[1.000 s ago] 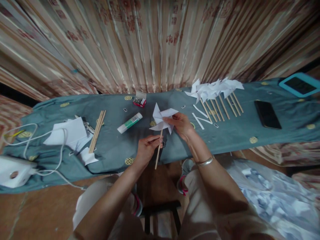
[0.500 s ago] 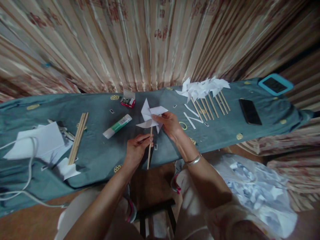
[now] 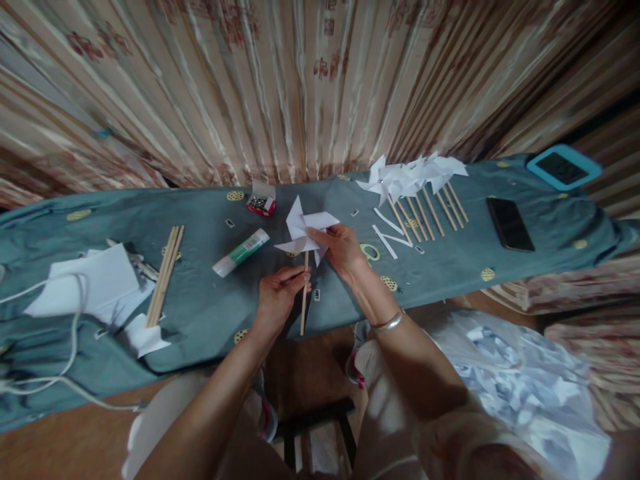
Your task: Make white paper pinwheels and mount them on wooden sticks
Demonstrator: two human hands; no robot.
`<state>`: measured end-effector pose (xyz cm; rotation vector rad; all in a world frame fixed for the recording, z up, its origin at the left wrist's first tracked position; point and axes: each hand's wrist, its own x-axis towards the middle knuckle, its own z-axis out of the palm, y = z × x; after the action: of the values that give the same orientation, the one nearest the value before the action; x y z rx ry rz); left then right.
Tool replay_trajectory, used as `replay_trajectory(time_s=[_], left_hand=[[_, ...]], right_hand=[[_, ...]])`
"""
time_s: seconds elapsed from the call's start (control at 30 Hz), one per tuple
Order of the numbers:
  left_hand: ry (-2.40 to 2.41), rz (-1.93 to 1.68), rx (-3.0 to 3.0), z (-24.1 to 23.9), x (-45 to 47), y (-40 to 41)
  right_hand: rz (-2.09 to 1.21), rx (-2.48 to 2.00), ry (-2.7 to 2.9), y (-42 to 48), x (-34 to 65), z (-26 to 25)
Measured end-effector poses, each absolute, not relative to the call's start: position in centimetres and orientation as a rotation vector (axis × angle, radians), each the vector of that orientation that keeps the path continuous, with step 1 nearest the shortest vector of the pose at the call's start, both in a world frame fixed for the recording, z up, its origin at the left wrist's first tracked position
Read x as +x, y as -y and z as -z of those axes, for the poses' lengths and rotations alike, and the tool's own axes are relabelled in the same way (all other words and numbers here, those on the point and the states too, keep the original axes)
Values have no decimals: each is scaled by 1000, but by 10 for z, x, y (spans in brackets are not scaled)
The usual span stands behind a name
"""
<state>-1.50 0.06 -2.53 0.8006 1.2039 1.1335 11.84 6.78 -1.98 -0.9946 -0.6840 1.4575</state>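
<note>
A white paper pinwheel (image 3: 297, 225) on a thin wooden stick (image 3: 304, 307) is held up over the table, its blades spread. My left hand (image 3: 280, 292) pinches the stick below the blades, thumb and fingers closed round it. The fingers of my right hand (image 3: 340, 248) grip the pinwheel at its middle and right side, with the thumb on the front. Fingers partly hide the lower right blade. A glue stick (image 3: 242, 253) lies left of the pinwheel, and behind that stands an opened small red box (image 3: 261, 203) of metal pins or tacks.
Finished pinwheels (image 3: 415, 177) lie in a row at the back right, near paper strips (image 3: 385, 241) and a tape roll (image 3: 370, 252). A phone (image 3: 510, 224) and a blue-framed device (image 3: 564, 167) lie farther right. Wooden sticks (image 3: 165, 277), paper sheets (image 3: 95, 280) and a white cable (image 3: 75, 340) occupy the left.
The whole scene has shifted slightly to the right in view. Both hands keep their hold on the pinwheel and its stick, with hardly any movement.
</note>
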Motion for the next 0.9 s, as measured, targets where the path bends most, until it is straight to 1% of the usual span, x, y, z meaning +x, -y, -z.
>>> replay_trajectory(time_s=[0.43, 0.9], left_hand=[[-1183, -1133, 596, 20, -13, -4], [-1181, -1126, 651, 12, -6, -2]], right_hand=[[-1524, -1028, 666, -63, 120, 6], [-1515, -1012, 676, -51, 127, 0]])
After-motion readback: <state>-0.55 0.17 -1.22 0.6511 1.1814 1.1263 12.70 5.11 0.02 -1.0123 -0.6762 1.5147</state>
